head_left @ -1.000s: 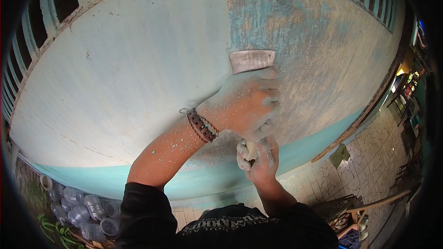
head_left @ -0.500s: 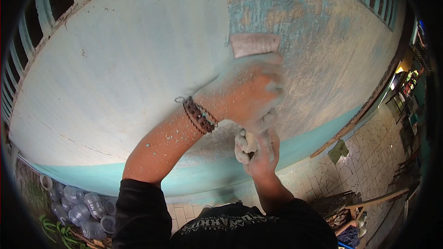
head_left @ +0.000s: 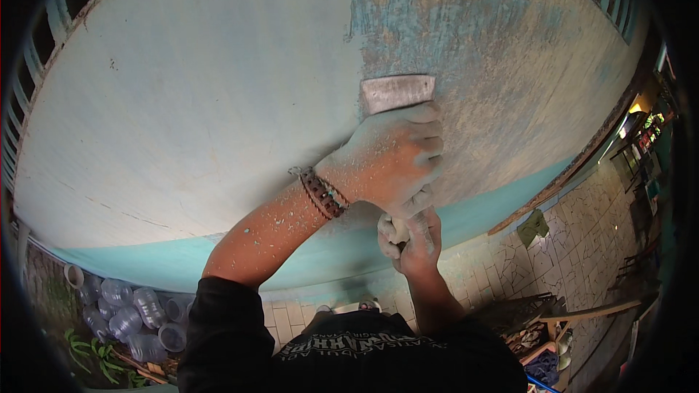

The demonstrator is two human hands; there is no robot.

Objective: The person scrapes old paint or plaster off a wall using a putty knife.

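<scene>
A wide-bladed scraper lies against the wall, its metal blade pointing up the picture. My left hand, dusted with pale powder, is closed around it just below the blade. Under that, my right hand is closed at the lower end of the tool; most of the handle is hidden by my fingers. The blade sits at the border between smooth pale paint on the left and a rough, scraped patch of grey and blue on the right. Paint flakes cling to my left forearm, which wears a braided bracelet.
A turquoise band runs along the wall's base. Clear plastic containers are piled at the lower left beside plants. At the right, a green cloth lies on the tiled floor, with wooden pieces nearer me.
Both hands have drawn the scraper a little down the wall, toward me. My grip looks the same, and the view has shifted slightly.
</scene>
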